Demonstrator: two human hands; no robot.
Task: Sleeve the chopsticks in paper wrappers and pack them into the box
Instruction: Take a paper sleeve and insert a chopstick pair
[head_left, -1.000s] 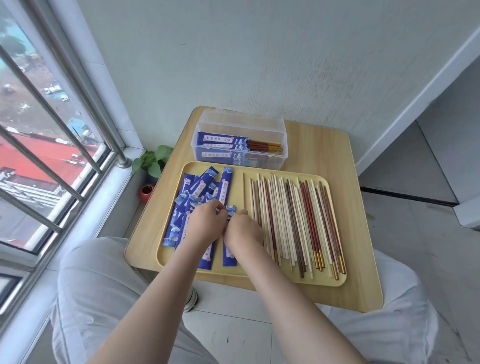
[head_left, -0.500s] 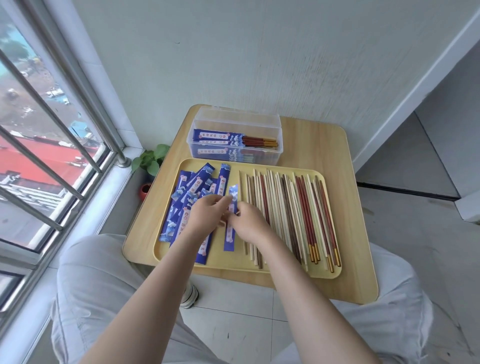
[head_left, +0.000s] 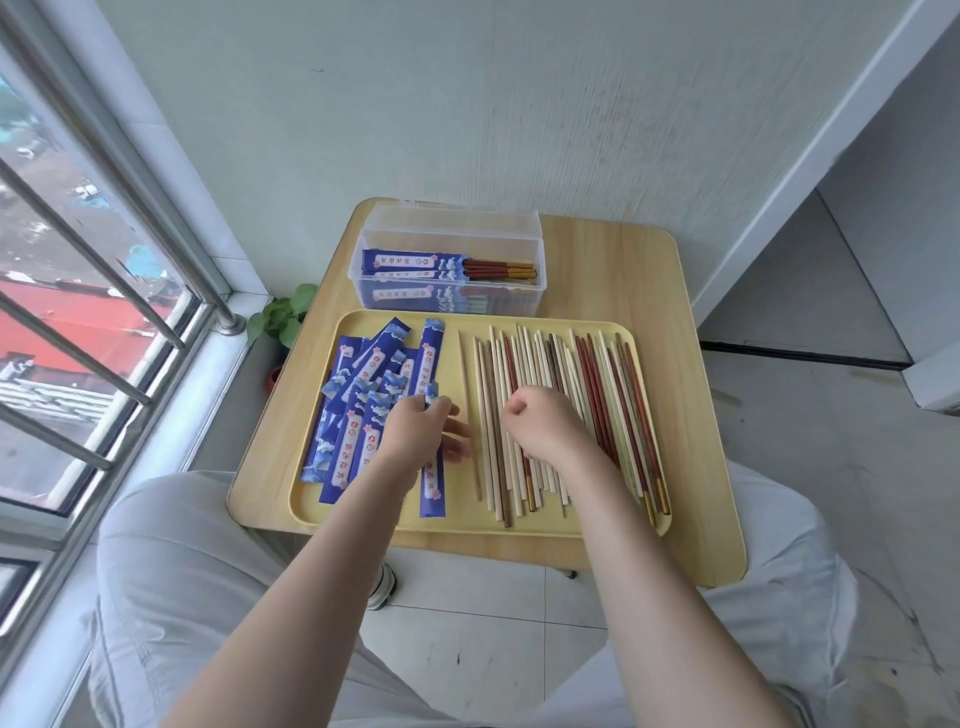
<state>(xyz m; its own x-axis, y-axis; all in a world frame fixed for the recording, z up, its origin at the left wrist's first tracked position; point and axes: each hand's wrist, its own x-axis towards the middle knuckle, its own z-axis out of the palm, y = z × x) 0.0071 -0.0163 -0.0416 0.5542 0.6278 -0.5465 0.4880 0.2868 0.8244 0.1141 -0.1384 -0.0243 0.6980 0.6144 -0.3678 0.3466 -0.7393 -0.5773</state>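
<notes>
Item: sleeving step, wrapper in hand. The left hand pinched one blue paper wrapper near its upper end, the wrapper lying on the yellow tray beside the wrapper pile. The right hand hovered curled over the loose chopsticks; whether it gripped any could not be told. Advice: pick a matched pair, align the tips, hold the wrapper mouth open, slide straight. The clear box on the counter held sleeved pairs; its lower layer was blurred and uncountable.

Small green potted plant beside barred window.
</notes>
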